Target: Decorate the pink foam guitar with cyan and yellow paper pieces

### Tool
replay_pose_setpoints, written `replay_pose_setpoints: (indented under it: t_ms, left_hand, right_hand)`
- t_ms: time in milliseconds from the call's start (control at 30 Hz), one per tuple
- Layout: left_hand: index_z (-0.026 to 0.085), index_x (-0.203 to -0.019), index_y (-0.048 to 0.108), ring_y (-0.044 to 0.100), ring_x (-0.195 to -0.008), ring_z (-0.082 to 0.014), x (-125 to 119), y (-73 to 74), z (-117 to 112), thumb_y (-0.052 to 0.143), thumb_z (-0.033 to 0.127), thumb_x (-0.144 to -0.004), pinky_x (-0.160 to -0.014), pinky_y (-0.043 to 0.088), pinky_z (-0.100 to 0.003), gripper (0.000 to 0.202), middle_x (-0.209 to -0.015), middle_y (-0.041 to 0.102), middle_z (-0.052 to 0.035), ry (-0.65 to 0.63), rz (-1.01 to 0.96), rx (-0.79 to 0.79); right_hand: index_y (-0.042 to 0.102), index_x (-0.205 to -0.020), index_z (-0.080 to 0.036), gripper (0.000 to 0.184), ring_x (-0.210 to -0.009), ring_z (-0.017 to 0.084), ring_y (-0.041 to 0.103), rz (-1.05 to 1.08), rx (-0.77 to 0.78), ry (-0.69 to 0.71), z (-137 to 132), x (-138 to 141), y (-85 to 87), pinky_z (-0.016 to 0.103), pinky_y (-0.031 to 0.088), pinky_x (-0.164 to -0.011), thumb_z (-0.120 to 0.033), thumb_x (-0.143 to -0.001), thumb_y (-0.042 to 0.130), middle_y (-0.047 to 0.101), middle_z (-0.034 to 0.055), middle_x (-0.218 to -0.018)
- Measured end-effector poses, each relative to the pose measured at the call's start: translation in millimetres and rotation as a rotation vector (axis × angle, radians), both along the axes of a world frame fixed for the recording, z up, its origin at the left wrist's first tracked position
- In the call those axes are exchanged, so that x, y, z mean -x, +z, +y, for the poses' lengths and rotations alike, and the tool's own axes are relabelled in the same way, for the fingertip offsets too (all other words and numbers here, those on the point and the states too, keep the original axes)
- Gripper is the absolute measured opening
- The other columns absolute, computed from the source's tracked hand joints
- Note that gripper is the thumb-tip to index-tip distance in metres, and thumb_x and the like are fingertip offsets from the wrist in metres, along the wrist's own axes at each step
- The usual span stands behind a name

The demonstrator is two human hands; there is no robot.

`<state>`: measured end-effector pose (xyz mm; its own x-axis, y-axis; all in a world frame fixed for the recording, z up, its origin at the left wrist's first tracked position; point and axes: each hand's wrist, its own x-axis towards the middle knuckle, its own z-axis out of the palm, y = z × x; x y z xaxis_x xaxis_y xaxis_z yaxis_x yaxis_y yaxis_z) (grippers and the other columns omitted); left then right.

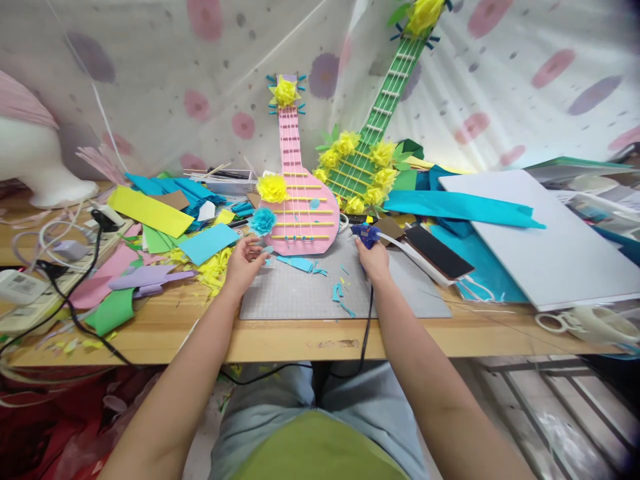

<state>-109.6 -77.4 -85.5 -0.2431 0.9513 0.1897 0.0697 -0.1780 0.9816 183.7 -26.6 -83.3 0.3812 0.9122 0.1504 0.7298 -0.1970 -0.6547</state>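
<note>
Right, w/ the pink guitar stood upright as landmark: just right of it, a blue glue gun is gripped round its handle by the R hand, prob. so the nozzle faces inward. By its lower L edge, a small blue paper pc is seemingly pinched in the L hand's fingertips, prob. to leave its face free. Under it, a grey mat is laid, prob. for table protection.

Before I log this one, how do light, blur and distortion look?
Head view: bright light, the curtain palest just right of the green guitar; head view, centre: the pink guitar fairly sharp; head view, left edge: the mannequin head softer, apparently stretched by a wide lens.
</note>
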Motion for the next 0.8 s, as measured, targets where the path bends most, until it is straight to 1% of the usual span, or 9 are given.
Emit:
replay_pose_setpoints:
  t_ms: [133, 233, 333, 433, 500, 567, 667, 733, 800]
  left_hand:
    - [0.02, -0.1, 0.047, 0.065, -0.07, -0.014, 1.9, -6.0, 1.2, 0.067, 0.032, -0.064, -0.061, 0.051, -0.026, 0.044, -0.074, 0.056, 0.0041, -0.054, 0.113, -0.029]
    - [0.022, -0.104, 0.042, 0.061, -0.069, -0.0117, 5.9, -7.1, 2.9, 0.062, 0.029, -0.068, -0.06, 0.049, -0.024, 0.042, -0.075, 0.055, 0.0045, -0.111, 0.26, -0.029]
    - [0.022, -0.106, 0.037, 0.057, -0.067, -0.0098, 11.5, 0.1, 4.2, 0.058, 0.026, -0.07, -0.06, 0.045, -0.023, 0.042, -0.079, 0.057, 0.0037, -0.18, 0.467, -0.028]
    - [0.021, -0.11, 0.037, 0.055, -0.066, -0.0109, 14.6, 13.2, 5.7, 0.056, 0.024, -0.07, -0.061, 0.043, -0.024, 0.044, -0.082, 0.06, 0.0012, -0.236, 0.662, -0.045]
    - [0.02, -0.112, 0.037, 0.056, -0.065, -0.0128, 13.9, 22.2, 7.7, 0.055, 0.022, -0.069, -0.061, 0.042, -0.025, 0.047, -0.082, 0.061, 0.0002, -0.272, 0.779, -0.044]
    - [0.021, -0.115, 0.037, 0.057, -0.065, -0.0146, 10.9, 29.9, 10.3, 0.056, 0.021, -0.068, -0.059, 0.04, -0.026, 0.051, -0.081, 0.063, -0.0005, -0.318, 0.868, -0.044]
    - [0.022, -0.119, 0.037, 0.058, -0.062, -0.016, 3.6, 39.8, 13.5, 0.058, 0.019, -0.066, -0.057, 0.039, -0.025, 0.057, -0.079, 0.065, -0.0007, -0.393, 0.949, -0.061]
    - [0.023, -0.119, 0.04, 0.06, -0.061, -0.0168, -1.3, 46.0, 14.2, 0.06, 0.017, -0.063, -0.057, 0.039, -0.025, 0.059, -0.076, 0.067, 0.0004, -0.425, 0.977, -0.071]
    - [0.024, -0.116, 0.042, 0.061, -0.062, -0.0176, -5.0, 52.4, 13.6, 0.063, 0.016, -0.061, -0.058, 0.04, -0.024, 0.06, -0.074, 0.067, 0.0015, -0.429, 0.986, -0.074]
  right_hand:
    - [0.061, -0.107, -0.011, 0.041, -0.099, 0.027, 0.061, 0.012, 0.099, -0.015, -1.0, 1.7, 2.2, 0.033, 0.044, -0.083, -0.04, -0.081, 0.051, 0.066, 0.0171, -0.101]
    - [0.058, -0.108, -0.011, 0.044, -0.101, 0.027, 0.059, -0.039, 0.087, 0.015, -5.4, -0.8, 5.4, 0.035, 0.043, -0.084, -0.041, -0.076, 0.056, 0.062, 0.0178, -0.107]
    - [0.059, -0.098, -0.013, 0.043, -0.103, 0.028, 0.056, -0.199, 0.017, 0.035, -15.1, -11.5, 14.4, 0.036, 0.042, -0.084, -0.046, -0.07, 0.06, 0.06, 0.0163, -0.106]
    - [0.057, -0.082, -0.018, 0.034, -0.089, 0.025, 0.058, -0.31, 0.105, 0.071, -29.0, -18.4, 30.5, 0.033, 0.041, -0.075, -0.049, -0.069, 0.06, 0.061, 0.0102, -0.092]
    - [0.053, -0.072, -0.02, 0.031, -0.072, 0.02, 0.058, -0.292, 0.235, 0.179, -39.1, -9.8, 42.2, 0.029, 0.038, -0.064, -0.05, -0.07, 0.06, 0.06, 0.0036, -0.073]
    - [0.049, -0.066, -0.021, 0.03, -0.064, 0.017, 0.055, -0.232, 0.22, 0.368, -47.6, 12.5, 51.4, 0.027, 0.035, -0.058, -0.048, -0.072, 0.06, 0.058, 0.0005, -0.064]
    - [0.051, -0.077, -0.022, 0.017, -0.068, 0.014, 0.056, -0.096, 0.052, 0.696, -53.0, 60.0, 59.0, 0.024, 0.034, -0.058, -0.035, -0.074, 0.061, 0.063, -0.0005, -0.076]
    - [0.051, -0.088, -0.023, 0.018, -0.073, 0.013, 0.058, -0.064, 0.007, 0.796, -51.5, 88.2, 61.1, 0.023, 0.035, -0.06, -0.027, -0.073, 0.061, 0.066, -0.0003, -0.088]
    - [0.05, -0.091, -0.023, 0.023, -0.079, 0.014, 0.059, -0.088, 0.001, 0.863, -47.8, 107.4, 62.1, 0.023, 0.036, -0.062, -0.022, -0.071, 0.061, 0.066, 0.0, -0.094]
